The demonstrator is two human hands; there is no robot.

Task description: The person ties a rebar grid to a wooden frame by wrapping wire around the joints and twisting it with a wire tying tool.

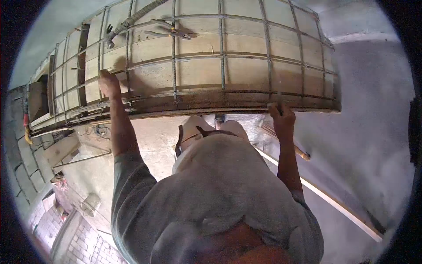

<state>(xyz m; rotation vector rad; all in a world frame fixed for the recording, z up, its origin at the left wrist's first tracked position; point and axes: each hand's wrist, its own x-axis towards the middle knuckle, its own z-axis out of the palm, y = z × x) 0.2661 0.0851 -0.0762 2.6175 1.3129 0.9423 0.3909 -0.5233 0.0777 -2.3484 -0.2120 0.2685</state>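
A grid of steel rebar [222,57] lies over a wooden formwork panel [246,44] in front of me. My left hand [109,84] is closed around a rebar bar at the left part of the grid. At the near edge board [198,111], my right hand [282,116] has its fingers curled together; what they grip is partly hidden. Pliers [169,31] with dark and yellow handles rest on the grid at the far side. Beside them lies a hammer [110,40] with a wrapped handle, its head toward the left.
A red and yellow handled tool [27,127] hangs at the panel's left end. Below on the right, a long wooden strip [338,204] leans near a grey wall [369,110]. A bucket [91,204] and a thin rod [83,160] are at lower left.
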